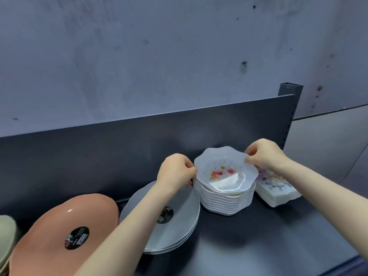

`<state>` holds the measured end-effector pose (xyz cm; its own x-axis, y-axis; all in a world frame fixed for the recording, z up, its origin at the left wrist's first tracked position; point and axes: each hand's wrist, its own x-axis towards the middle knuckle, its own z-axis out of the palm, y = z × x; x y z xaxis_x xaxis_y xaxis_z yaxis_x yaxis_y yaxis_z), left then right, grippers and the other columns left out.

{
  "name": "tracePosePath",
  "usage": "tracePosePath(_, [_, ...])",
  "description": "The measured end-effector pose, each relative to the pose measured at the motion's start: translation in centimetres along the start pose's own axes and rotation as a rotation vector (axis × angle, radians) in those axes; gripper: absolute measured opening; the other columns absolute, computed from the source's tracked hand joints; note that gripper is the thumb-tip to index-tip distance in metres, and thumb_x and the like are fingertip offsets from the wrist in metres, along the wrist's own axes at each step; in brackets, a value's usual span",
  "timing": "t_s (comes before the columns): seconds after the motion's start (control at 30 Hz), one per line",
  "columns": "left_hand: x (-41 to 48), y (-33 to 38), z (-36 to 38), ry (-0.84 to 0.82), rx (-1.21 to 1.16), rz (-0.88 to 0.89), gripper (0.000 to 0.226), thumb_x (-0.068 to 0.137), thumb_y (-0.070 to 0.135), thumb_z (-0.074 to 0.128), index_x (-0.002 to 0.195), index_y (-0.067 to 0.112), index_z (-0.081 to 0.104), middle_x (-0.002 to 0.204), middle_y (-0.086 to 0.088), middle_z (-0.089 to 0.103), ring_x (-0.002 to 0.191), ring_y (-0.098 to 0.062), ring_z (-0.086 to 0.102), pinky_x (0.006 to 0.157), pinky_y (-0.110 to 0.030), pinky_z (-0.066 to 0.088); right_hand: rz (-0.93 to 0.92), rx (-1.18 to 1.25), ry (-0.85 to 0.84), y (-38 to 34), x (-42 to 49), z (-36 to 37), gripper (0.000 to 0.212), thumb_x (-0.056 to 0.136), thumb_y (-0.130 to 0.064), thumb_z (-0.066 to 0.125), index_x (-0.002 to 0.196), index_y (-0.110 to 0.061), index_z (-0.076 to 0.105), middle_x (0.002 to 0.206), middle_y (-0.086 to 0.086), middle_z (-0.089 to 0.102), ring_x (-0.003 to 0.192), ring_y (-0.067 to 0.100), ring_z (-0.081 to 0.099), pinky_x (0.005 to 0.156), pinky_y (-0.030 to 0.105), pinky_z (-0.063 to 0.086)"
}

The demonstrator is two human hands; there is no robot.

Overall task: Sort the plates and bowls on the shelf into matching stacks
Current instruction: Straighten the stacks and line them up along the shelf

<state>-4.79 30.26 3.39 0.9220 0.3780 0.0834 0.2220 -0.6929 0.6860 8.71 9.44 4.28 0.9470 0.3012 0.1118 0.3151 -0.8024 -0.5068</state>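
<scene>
Below my left arm: pink plates point(59, 232), grey plates point(179, 220).
My left hand point(175, 172): pinching the floral bowl point(225, 172) by its left rim.
My right hand point(264, 154): pinching its far right rim.
Bowl: tilted atop the white bowl stack point(225, 202) on the shelf point(258, 236).
Under my right wrist: square floral plates point(276, 188).
</scene>
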Motion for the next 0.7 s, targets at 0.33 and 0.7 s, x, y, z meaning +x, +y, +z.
tracePosePath(0.33, [-1.3,2.1,0.9,0.188,0.084,-0.118,0.014,0.072,0.017,0.056,0.068,0.014,0.069,0.064,0.0,0.071,0.061,-0.017,0.069,0.064,-0.038,0.059,-0.34,-0.352,-0.108,0.9,2.0,1.9,0.035,0.079,-0.002,0.049,0.056,-0.016,0.026,0.062,0.006,0.031,0.067,0.024,0.029,0.05,0.03,0.018])
tracePosePath(0.7, [-0.8,3.9,4.0,0.37,0.402,-0.264,0.026,0.078,0.017,0.056,0.1,0.018,0.069,0.098,0.001,0.069,0.086,-0.021,0.057,0.069,-0.029,0.048,-0.468,-0.142,-0.124,1.5,5.1,1.0,0.009,0.075,-0.01,0.06,0.073,-0.008,0.069,0.082,0.009,0.068,0.077,0.033,0.062,0.063,0.033,0.05])
